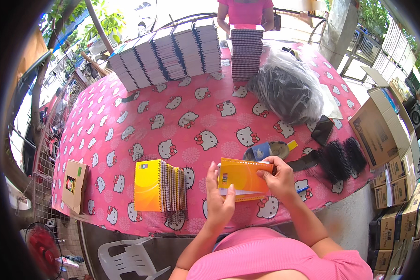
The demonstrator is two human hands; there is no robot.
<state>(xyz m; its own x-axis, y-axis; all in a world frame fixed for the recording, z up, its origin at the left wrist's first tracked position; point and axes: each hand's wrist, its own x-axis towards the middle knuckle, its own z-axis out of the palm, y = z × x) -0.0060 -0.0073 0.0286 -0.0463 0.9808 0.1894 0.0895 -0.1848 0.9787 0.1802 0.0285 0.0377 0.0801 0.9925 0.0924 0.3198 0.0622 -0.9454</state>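
Observation:
A yellow-orange notebook (pixel 240 175) with a row of punched holes along its far edge is between my two hands, with white pages showing below its cover. No coil shows in its holes. My right hand (pixel 277 177) pinches its right side, thumb on top. My left hand (pixel 220 200) holds its left side, fingers raised along the edge and thumb across the near part. To the left, a stack of coil-bound yellow notebooks (pixel 149 186) lies on the pink patterned tablecloth (pixel 196 158). Loose black binding coils (pixel 338 161) lie in a heap to the right.
Tall rows of coil-bound books (pixel 172 53) and another stack (pixel 246 53) stand at the back, near a person in pink (pixel 245 11). A plastic-wrapped dark bundle (pixel 289 86), a black phone-like object (pixel 322 130), a blue pen (pixel 303 189) and cardboard boxes (pixel 375 130) are right; a small box (pixel 74 186) is left.

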